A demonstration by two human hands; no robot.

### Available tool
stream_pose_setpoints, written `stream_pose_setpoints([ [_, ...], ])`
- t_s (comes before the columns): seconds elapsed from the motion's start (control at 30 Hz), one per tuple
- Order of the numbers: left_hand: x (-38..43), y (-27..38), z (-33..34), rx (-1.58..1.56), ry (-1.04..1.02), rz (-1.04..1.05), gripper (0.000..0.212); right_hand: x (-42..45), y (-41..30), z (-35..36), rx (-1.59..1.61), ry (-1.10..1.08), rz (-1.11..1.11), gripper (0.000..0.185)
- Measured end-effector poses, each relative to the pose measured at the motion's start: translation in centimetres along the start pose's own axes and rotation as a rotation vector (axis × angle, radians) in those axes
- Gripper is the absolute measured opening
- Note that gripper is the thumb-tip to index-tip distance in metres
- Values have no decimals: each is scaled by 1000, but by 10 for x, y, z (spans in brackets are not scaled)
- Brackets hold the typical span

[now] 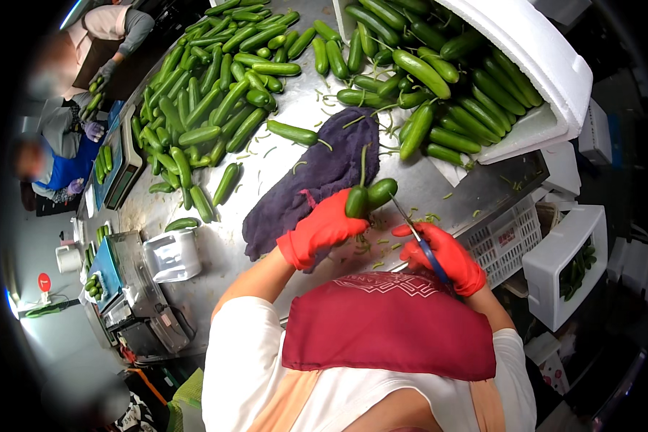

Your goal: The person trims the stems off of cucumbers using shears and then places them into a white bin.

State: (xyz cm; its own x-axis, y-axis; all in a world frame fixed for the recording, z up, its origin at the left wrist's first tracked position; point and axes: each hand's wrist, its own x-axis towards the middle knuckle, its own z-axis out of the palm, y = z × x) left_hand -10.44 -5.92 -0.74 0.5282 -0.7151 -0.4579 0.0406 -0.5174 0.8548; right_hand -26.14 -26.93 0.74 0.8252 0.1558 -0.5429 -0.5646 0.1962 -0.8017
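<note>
My left hand (324, 227), in a red rubber glove, grips two small green cucumbers (357, 201) side by side. One of them still bears a long thin stem pointing away from me. In my red-gloved right hand (443, 254) is a pair of scissors (429, 251) with blue handles; their blades reach up to the end of the right-hand cucumber. Whether the blades touch it, I cannot tell. A dark purple cloth (324, 156) lies on the metal table (302, 100) just beyond my left hand. Cut stem bits (378, 264) are scattered below both hands.
A large heap of cucumbers (210, 102) covers the table's left side. At the right, a tipped white foam box (540, 54) spills stemmed cucumbers. Scales (124, 162) and a clear plastic container (173, 256) stand left. Two co-workers (65, 140) are at the far left.
</note>
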Motion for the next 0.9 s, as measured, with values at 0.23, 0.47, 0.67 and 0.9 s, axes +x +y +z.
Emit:
stream_pose_setpoints([
  [0.23, 7, 1, 12, 470, -23, 81, 38, 10, 3, 0, -120, 34, 10, 39],
  [0.47, 3, -9, 0, 357, -166, 106, 39, 13, -1, -2, -10, 59, 125, 27],
  [0.67, -25, 2, -140, -318, 266, 37, 23, 22, -7, 3, 11, 230, 54, 24],
  [0.9, -24, -35, -319, 711, 1193, -83, 45, 37, -4, 17, -28, 170, 41, 25],
])
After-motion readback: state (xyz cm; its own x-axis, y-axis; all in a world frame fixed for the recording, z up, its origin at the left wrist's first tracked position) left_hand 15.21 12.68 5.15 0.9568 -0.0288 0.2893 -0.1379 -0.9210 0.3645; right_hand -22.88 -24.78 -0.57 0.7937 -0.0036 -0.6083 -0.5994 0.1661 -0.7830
